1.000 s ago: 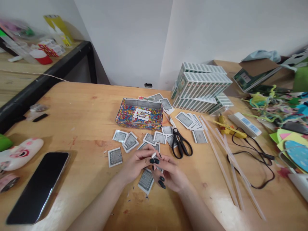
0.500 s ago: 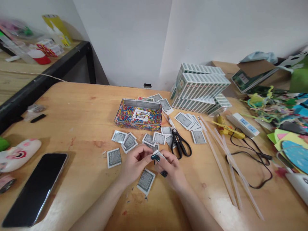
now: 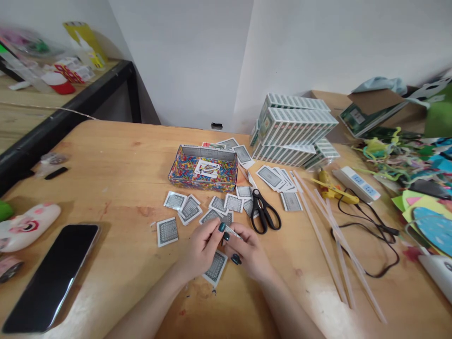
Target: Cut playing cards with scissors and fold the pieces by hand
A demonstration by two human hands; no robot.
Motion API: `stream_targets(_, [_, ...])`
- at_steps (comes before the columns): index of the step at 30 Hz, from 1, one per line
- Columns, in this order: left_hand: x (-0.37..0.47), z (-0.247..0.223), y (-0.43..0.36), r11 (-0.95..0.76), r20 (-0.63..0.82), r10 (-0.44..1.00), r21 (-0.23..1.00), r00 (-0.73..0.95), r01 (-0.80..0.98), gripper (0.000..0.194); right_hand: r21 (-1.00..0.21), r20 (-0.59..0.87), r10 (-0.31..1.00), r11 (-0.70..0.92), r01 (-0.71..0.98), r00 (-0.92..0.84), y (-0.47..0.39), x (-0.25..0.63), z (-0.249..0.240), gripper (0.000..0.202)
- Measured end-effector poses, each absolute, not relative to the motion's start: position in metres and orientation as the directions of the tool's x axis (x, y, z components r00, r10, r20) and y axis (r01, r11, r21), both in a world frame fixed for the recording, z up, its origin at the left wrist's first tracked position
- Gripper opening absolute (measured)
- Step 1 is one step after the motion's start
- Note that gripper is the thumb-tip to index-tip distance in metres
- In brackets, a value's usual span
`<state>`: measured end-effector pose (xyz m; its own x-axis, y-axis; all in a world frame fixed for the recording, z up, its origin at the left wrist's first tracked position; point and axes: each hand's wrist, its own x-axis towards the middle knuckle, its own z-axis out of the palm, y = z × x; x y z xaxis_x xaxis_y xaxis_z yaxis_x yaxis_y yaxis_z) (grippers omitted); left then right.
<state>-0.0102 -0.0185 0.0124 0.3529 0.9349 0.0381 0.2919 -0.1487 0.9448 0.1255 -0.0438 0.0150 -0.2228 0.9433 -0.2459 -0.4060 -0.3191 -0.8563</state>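
Observation:
Between my hands is a small patterned playing card (image 3: 233, 231), mostly covered by fingers. My left hand (image 3: 205, 245) pinches its left end, and my right hand (image 3: 247, 247) grips it from the right. Below them a cut playing card (image 3: 215, 269) lies on the table, partly under the hands. Several other card pieces lie face down just beyond, among them one card piece (image 3: 167, 231) to the left. Black-handled scissors (image 3: 263, 209) rest right of the hands. Farther back stands a colourful open box (image 3: 203, 184) with a face card (image 3: 207, 169) inside.
Boxed card packs (image 3: 298, 126) are stacked at the back right. Clear glue sticks (image 3: 325, 235), a yellow glue gun (image 3: 335, 188) and a power strip (image 3: 356, 183) lie on the right. A phone (image 3: 52, 278) is at left. Fanned cards (image 3: 270, 177) lie near the packs.
My hands have shifted slightly down, and the fingers have changed their hold on the card. More of the card pieces behind my left hand now shows.

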Motion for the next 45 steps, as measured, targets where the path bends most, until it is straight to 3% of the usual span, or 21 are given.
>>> stream_targets(8, [-0.01, 0.012, -0.015, -0.298, 0.134, 0.893, 0.891, 0.429, 0.342, 0.025, -0.783, -0.37, 0.922, -0.373, -0.498, -0.109, -0.038, 0.131, 0.015, 0.02])
stream_targets(15, [-0.011, 0.013, -0.014, -0.32, 0.141, 0.865, 0.894, 0.481, 0.315, 0.024, -0.681, -0.434, 0.899, -0.367, -0.633, -0.055, -0.035, 0.131, 0.019, 0.018])
stream_targets(22, [-0.005, 0.01, -0.016, -0.297, 0.153, 0.912, 0.886, 0.38, 0.357, 0.024, -0.517, -0.541, 0.84, -0.356, -0.779, -0.026, -0.037, 0.12, 0.012, 0.017])
stream_targets(25, [-0.004, 0.011, -0.016, -0.281, 0.15, 0.919, 0.897, 0.363, 0.342, 0.024, -0.59, -0.52, 0.853, -0.328, -0.737, 0.037, -0.037, 0.12, 0.008, 0.019])
stream_targets(28, [-0.005, 0.01, -0.015, -0.176, 0.061, 0.922, 0.946, 0.383, 0.272, 0.027, -0.742, -0.435, 0.893, -0.283, -0.608, 0.115, -0.036, 0.124, 0.006, 0.022])
stream_targets(33, [-0.007, 0.004, -0.012, 0.232, -0.232, 0.907, 0.972, 0.35, 0.043, 0.033, -0.909, -0.312, 0.942, -0.257, -0.33, 0.126, -0.034, 0.132, 0.007, 0.027])
stream_targets(39, [-0.014, 0.012, -0.001, 0.512, -0.46, 0.74, 0.859, 0.49, 0.034, 0.029, -0.936, -0.282, 0.959, -0.268, -0.228, 0.033, -0.035, 0.134, 0.011, 0.031])
stream_targets(45, [-0.021, 0.019, 0.003, 0.607, -0.534, 0.663, 0.794, 0.525, 0.04, 0.024, -0.937, -0.295, 0.955, -0.285, -0.203, 0.022, -0.035, 0.132, 0.013, 0.031])
